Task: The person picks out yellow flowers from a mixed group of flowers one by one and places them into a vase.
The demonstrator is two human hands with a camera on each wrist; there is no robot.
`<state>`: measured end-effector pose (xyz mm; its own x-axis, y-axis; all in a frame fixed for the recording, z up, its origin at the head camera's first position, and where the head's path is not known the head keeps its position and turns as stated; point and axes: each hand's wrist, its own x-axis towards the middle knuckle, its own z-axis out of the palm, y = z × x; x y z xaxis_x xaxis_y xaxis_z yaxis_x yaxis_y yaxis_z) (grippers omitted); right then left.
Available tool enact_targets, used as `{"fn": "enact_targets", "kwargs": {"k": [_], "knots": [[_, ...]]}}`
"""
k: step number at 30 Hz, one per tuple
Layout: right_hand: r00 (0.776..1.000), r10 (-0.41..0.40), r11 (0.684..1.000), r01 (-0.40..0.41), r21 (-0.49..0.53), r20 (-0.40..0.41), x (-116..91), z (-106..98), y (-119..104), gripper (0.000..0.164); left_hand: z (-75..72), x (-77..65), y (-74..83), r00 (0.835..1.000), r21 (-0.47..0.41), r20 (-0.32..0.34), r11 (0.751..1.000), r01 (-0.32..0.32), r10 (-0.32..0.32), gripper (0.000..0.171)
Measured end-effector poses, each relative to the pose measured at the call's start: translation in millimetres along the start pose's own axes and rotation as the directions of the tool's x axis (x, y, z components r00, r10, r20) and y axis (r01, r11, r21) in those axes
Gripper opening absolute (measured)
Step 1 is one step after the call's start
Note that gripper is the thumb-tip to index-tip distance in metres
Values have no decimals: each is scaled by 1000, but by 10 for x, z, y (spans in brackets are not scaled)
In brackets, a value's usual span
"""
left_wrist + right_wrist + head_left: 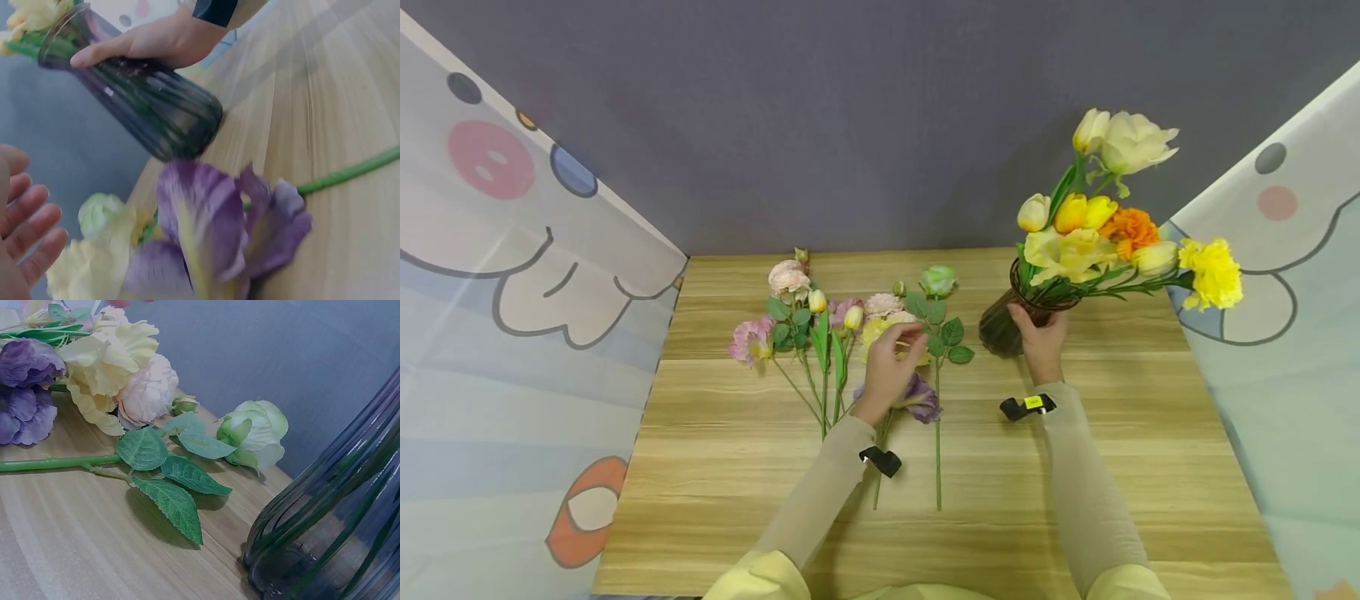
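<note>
Tilted to one side, a dark ribbed glass vase point(1002, 325) has its neck gripped by my right hand point(1043, 340), thumb across the front. Yellow, white and orange flowers point(1075, 250) fan out of its mouth, and their stems show through the glass in the right wrist view. My left hand point(891, 371) hovers over the loose flowers, its fingers loosely bent with nothing between them. Below it lies a purple iris point(200, 231), close to a yellow flower point(103, 356). A pale green rose point(938, 280) with a leafy stem rests just right of the left hand.
Left of the left hand, a pink-purple flower point(751, 340), a pale pink rose point(788, 277) and white-yellow tulips point(853, 317) lie on the wooden table point(722, 500). A grey wall point(850, 125) stands behind the table, and printed cartoon curtains point(475, 350) flank both sides.
</note>
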<state>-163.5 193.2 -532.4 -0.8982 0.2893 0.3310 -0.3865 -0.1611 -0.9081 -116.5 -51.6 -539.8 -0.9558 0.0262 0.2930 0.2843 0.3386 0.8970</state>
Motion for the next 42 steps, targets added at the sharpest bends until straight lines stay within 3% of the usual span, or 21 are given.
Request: {"fn": "enact_targets", "kwargs": {"k": [7, 17, 25, 35, 42], "knots": [[1000, -4, 1000, 4, -17, -1, -3, 15, -14, 47, -247, -185, -180, 993, 65, -101, 996, 65, -59, 21], [1000, -15, 999, 15, -34, -4, -11, 23, -6, 51, -465, -373, -362, 984, 102, -170, 992, 72, -54, 17], [1000, -28, 999, 28, -18, -4, -6, 19, 1, 45, -624, -527, -500, 963, 116, -260, 988, 106, -73, 16], [1000, -25, 999, 25, -28, -13, -4, 14, 3, 46, -744, -692, -571, 954, 161, -287, 978, 133, -83, 20], [999, -30, 999, 29, -35, -17, -6, 10, 19, 48, -790, -773, -623, 943, 137, -263, 959, 247, -205, 28]]}}
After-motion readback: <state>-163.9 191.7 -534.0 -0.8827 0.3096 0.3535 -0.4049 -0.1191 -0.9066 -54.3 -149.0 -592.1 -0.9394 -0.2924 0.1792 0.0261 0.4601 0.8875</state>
